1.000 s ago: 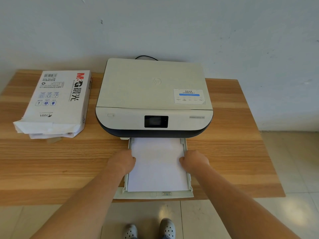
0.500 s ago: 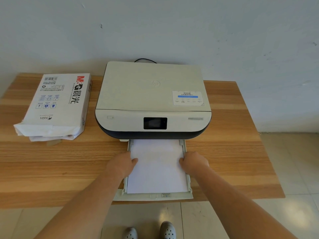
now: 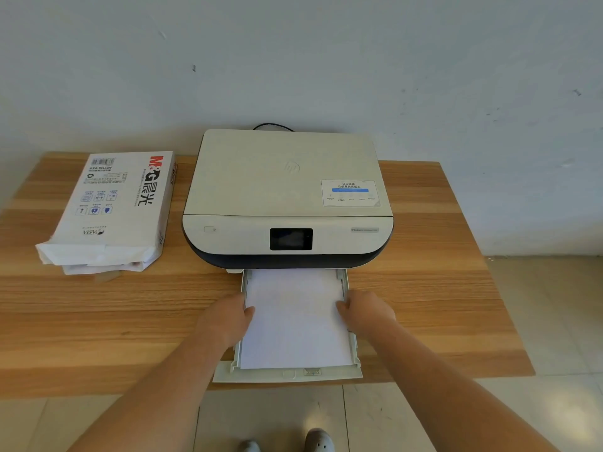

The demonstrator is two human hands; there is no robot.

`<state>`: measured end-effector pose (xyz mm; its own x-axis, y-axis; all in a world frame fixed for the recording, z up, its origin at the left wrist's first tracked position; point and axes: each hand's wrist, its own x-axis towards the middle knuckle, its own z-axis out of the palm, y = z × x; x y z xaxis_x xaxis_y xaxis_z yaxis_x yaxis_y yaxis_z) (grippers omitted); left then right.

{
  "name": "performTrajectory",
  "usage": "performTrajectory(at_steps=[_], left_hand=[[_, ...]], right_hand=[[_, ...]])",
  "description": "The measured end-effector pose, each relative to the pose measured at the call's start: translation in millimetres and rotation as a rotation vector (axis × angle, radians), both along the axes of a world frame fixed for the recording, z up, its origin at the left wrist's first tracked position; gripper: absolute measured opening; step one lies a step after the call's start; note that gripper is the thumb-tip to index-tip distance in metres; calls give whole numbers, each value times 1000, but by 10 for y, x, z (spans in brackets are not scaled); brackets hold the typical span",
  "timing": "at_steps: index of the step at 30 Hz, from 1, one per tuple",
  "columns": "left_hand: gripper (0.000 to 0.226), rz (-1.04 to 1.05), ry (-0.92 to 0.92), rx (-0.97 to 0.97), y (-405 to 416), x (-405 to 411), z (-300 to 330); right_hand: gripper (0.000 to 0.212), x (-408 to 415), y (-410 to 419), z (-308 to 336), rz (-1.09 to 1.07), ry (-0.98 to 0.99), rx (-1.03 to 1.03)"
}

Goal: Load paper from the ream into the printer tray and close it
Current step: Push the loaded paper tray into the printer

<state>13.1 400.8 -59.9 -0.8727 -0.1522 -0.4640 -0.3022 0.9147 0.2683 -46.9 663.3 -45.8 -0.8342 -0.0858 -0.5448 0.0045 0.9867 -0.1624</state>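
Observation:
A white printer [image 3: 287, 177] stands at the back of the wooden table [image 3: 98, 321]. Its paper tray [image 3: 287, 375] is pulled out toward me, past the table's front edge. A stack of white paper [image 3: 293, 321] lies flat in the tray. My left hand [image 3: 225, 321] grips the stack's left edge at the tray wall, thumb on top of the paper. My right hand [image 3: 365, 313] does the same on the right edge. The opened paper ream [image 3: 114, 207] lies left of the printer, its torn end facing me.
A black cable [image 3: 272, 125] runs behind the printer along the wall. The table ends just right of the printer, with tiled floor [image 3: 538, 321] beyond. My shoes [image 3: 318, 440] show under the tray.
Both hands stay at the sides of the paper in the tray. Only my head has shifted a little, so the whole scene sits slightly lower in view.

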Motion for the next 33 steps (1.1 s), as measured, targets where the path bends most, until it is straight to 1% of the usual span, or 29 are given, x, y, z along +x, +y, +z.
performTrajectory(at_steps=[3,7,9,10,13,16,18,20,22,24,27,30,33], left_hand=[[17,-14,93,-6,-20,132,63],[15,-96,225,-26,-23,302,72],[18,-121,293,9,-10,378,60],[25,-141,314,30,-2,423,44],[50,-237,288,63,46,574,2],[75,-350,225,28,115,706,7],[84,-390,207,-12,150,776,-21],[91,-402,198,-50,165,828,-78],[94,-421,216,-101,154,866,-155],[93,-449,185,-151,144,886,-215],[90,-470,201,-177,129,895,-273],[89,-493,235,-174,129,895,-309],[91,-509,214,-186,143,891,-323]], right_hand=[[28,99,73,-19,30,92,-93],[34,290,112,-84,101,105,-186],[37,395,100,-108,113,124,-194],[39,451,97,-126,122,153,-189],[48,628,118,-164,164,244,-167],[65,801,155,-183,252,262,-190],[78,891,176,-199,305,248,-206],[92,944,180,-217,374,222,-181],[103,969,172,-251,438,207,-129],[108,973,158,-286,466,205,-104],[110,979,138,-374,478,247,-78],[109,968,121,-401,442,214,-47],[108,940,112,-391,460,222,-21]])
